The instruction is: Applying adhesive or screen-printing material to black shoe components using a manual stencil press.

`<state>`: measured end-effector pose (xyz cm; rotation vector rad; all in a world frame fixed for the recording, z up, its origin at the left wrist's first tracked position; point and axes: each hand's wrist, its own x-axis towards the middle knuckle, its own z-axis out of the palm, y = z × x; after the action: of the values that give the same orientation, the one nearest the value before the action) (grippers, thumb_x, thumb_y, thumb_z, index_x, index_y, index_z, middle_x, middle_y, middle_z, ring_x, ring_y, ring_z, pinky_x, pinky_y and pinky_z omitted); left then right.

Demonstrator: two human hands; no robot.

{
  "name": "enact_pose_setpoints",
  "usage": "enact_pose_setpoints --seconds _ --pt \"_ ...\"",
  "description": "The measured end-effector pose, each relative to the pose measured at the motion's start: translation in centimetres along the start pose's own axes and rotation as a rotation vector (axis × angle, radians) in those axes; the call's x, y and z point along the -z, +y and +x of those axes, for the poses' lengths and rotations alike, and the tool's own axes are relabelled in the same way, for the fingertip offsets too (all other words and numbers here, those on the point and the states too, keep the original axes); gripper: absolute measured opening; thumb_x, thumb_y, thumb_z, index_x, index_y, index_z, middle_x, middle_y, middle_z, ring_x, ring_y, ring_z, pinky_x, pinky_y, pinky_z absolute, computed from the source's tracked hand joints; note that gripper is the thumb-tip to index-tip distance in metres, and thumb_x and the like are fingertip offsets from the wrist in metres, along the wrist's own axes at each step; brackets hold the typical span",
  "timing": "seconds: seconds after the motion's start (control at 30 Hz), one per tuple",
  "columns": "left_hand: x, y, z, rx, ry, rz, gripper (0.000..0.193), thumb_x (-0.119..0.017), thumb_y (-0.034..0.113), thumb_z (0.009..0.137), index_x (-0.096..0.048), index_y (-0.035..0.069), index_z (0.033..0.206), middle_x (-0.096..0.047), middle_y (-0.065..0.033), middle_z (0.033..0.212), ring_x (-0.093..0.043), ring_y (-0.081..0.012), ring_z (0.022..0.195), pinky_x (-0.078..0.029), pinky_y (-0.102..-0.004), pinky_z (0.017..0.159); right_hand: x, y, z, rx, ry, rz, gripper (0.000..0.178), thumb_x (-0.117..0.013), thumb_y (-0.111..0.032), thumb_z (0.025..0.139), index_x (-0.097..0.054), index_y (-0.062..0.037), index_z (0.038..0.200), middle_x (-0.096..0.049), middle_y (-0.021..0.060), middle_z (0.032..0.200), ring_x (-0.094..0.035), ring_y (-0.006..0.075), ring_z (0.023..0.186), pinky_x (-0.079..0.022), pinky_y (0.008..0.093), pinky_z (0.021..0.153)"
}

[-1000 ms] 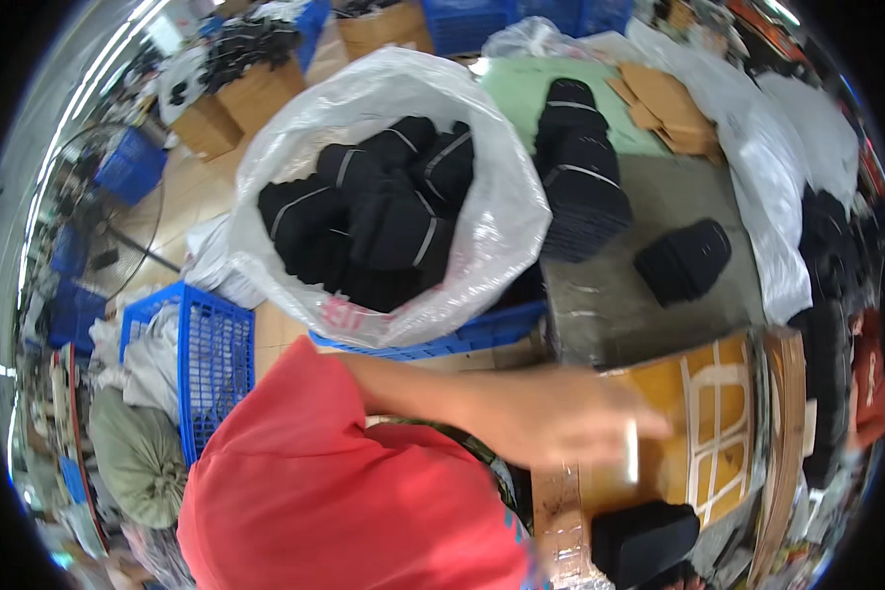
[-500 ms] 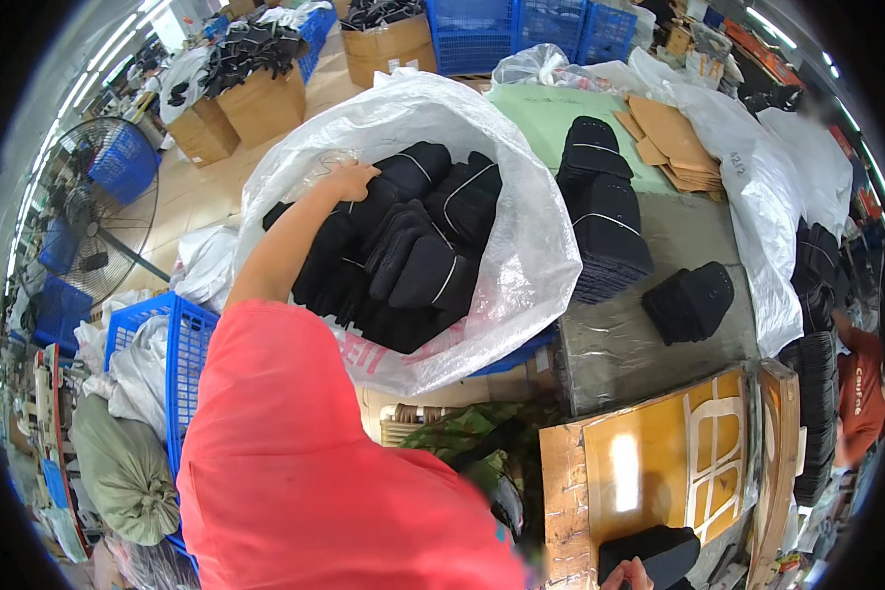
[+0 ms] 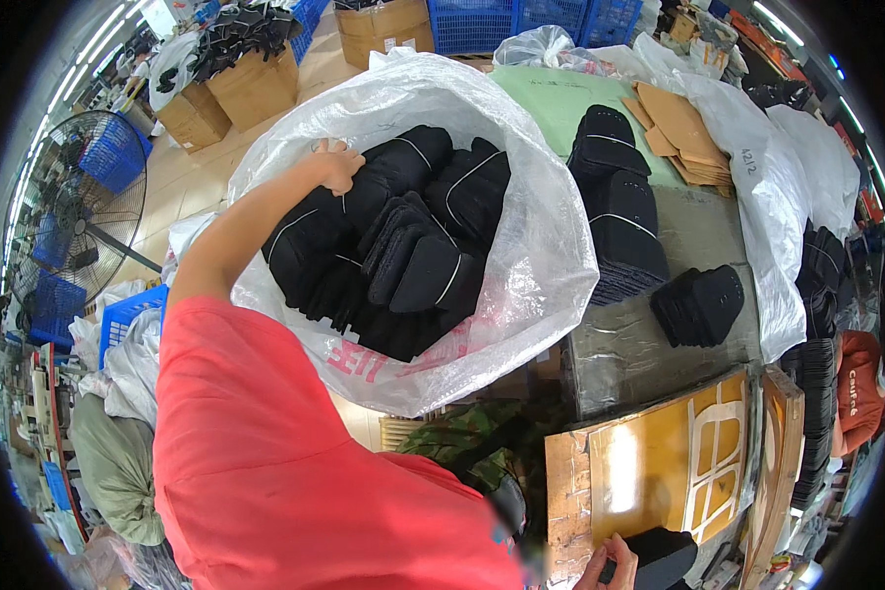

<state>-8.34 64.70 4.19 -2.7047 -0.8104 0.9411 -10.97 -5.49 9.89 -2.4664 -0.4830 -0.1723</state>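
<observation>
Inside the white sack (image 3: 549, 285): left hand (image 3: 339, 167), half-curled at black bundles (image 3: 425, 270), grip I cannot tell | At the yellow board (image 3: 649, 462): right hand (image 3: 615, 565), fingers bent against black stack (image 3: 665, 553), hold unclear to me | Bundles: layered, angular, pale-banded.

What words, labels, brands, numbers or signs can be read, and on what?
I won't copy wording out, but it stands here:
White bag: red printing, partly creased.
White plastic sheet: dark handwritten marks.
Red garment: pale lettering.
Cardboard box: label too small to read.
</observation>
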Motion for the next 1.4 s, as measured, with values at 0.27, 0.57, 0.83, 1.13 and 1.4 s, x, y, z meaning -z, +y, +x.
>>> enact_pose_setpoints --seconds 0.27,0.57,0.83,1.13,1.4 --pt "5.8 2.3 -17.0 0.011 0.583 -0.072 0.057 -0.061 0.015 0.075 -0.047 -0.005 0.126 -0.048 -0.0223 0.132 -0.047 -0.037 0.123 -0.04 -0.0457 0.099 -0.5 -0.6 1.3 0.15 0.143 0.047 0.014 -0.073 0.0 0.086 -0.071 0.0001 0.1 -0.067 0.0142 0.084 -0.063 0.0248 0.064 -0.049 0.0313 0.053" --pt "15.5 22.5 -30.3 -1.21 0.699 0.208 0.065 -0.065 0.01 0.06 -0.051 0.008 0.123 -0.047 -0.0206 0.137 -0.051 -0.039 0.108 -0.038 -0.0484 0.089 1.5 -9.1 9.2 0.534 -0.074 0.094 0.101 -0.087 -0.034 0.062 -0.038 -0.0005 0.144 -0.04 0.0244 0.147 -0.045 0.0425 0.132 -0.033 0.0489 0.11" --pt "17.6 38.8 -30.0 -1.91 0.381 0.358 0.055 -0.074 0.013 0.062 -0.054 0.002 0.112 -0.054 -0.0212 0.119 -0.054 -0.037 0.099 -0.04 -0.0455 0.083 0.7 -0.6 3.6 0.141 -0.184 0.339 0.105 -0.087 -0.031 0.064 -0.029 0.0079 0.142 -0.055 0.026 0.119 -0.057 0.0432 0.111 -0.046 0.0472 0.095" --pt "14.8 43.3 -31.1 -1.976 0.16 0.529 0.043 -0.075 0.017 0.071 -0.052 -0.003 0.101 -0.054 -0.0195 0.099 -0.055 -0.0365 0.092 -0.045 -0.0425 0.078 -1.7 2.3 1.2 0.099 -0.328 0.798 0.097 -0.09 -0.041 0.057 -0.046 0.0069 0.129 -0.061 0.0282 0.115 -0.058 0.0417 0.112 -0.047 0.0443 0.094" --pt "16.3 43.4 -29.0 -1.823 -0.232 0.295 0.025 -0.069 0.018 0.08 -0.056 0.001 0.093 -0.056 -0.0175 0.099 -0.056 -0.0379 0.095 -0.047 -0.0415 0.083 -1.8 1.9 1.5 -0.041 -0.292 0.629 0.071 -0.085 -0.033 0.053 -0.064 -0.0016 0.114 -0.07 0.0195 0.092 -0.067 0.0369 0.095 -0.052 0.0443 0.08"
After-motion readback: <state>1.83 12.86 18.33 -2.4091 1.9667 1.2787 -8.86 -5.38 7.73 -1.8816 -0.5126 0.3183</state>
